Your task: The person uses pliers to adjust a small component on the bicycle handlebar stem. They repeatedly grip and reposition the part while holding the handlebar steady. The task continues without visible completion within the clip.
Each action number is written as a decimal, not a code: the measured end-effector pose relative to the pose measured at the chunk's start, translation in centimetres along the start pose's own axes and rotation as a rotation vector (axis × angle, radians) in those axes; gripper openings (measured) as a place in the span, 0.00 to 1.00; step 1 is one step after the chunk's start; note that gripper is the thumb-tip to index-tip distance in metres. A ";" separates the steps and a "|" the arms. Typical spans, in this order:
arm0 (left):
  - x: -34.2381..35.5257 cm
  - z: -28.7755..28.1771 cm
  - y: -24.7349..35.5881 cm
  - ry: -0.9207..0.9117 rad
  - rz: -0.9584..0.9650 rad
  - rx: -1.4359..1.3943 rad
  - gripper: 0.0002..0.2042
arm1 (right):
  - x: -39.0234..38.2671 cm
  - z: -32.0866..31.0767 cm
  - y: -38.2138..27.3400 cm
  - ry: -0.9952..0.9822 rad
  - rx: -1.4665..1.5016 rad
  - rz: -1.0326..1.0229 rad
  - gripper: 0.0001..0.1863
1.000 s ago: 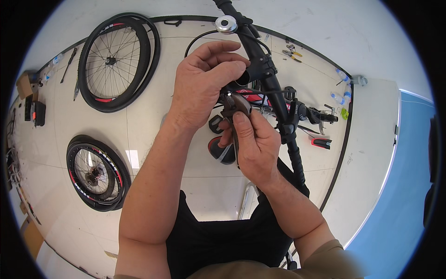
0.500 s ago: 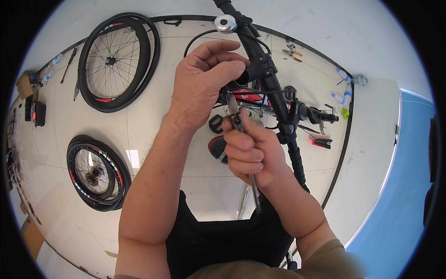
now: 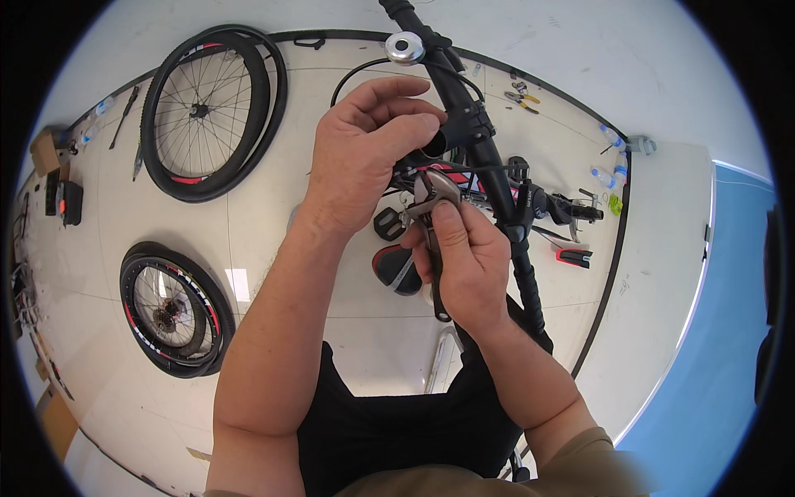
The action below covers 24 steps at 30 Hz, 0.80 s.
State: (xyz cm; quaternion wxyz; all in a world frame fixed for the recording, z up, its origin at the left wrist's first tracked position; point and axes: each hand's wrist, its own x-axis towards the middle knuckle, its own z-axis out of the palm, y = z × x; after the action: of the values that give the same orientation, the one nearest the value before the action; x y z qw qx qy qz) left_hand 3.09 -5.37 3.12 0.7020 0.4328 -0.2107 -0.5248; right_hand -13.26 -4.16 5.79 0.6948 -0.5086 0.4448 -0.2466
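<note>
My right hand (image 3: 472, 265) grips the adjustable wrench (image 3: 425, 203), near side of the stem (image 3: 457, 132), left of the black handlebar (image 3: 495, 178); left hand (image 3: 356, 157) curls at the stem, can't tell if gripping.

Tight at the handlebar (image 3: 493, 167), roomier to either side

Left of the bar, past the left forearm (image 3: 281, 311), I see a wide stretch of floor (image 3: 103, 211) a hand could cross as far as the upper wheel (image 3: 199, 110) and the lower wheel (image 3: 171, 315). Just beside the bar's left flank, the left hand (image 3: 364, 149) blocks the way, with the right hand (image 3: 468, 265) and wrench (image 3: 439, 189) below it. Nearer the bar's top end, the bell (image 3: 405, 48) juts out. Well to its right, bottles (image 3: 603, 176) stand in the way.
</note>
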 end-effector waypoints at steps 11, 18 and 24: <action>-0.1 -0.1 0.1 0.002 0.005 0.003 0.18 | -0.2 0.7 0.3 -0.020 -0.003 -0.021 0.16; -0.1 -0.1 0.0 -0.002 0.007 0.000 0.18 | 0.0 0.7 0.2 -0.025 0.027 0.012 0.17; -0.1 -0.1 0.0 0.005 0.004 0.002 0.18 | -0.1 0.7 0.3 -0.039 0.089 0.024 0.17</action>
State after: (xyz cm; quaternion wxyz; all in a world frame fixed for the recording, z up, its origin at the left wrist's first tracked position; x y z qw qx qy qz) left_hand 3.14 -5.23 3.02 0.7032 0.4344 -0.2103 -0.5221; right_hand -12.74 -3.61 5.58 0.7281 -0.4764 0.4258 -0.2482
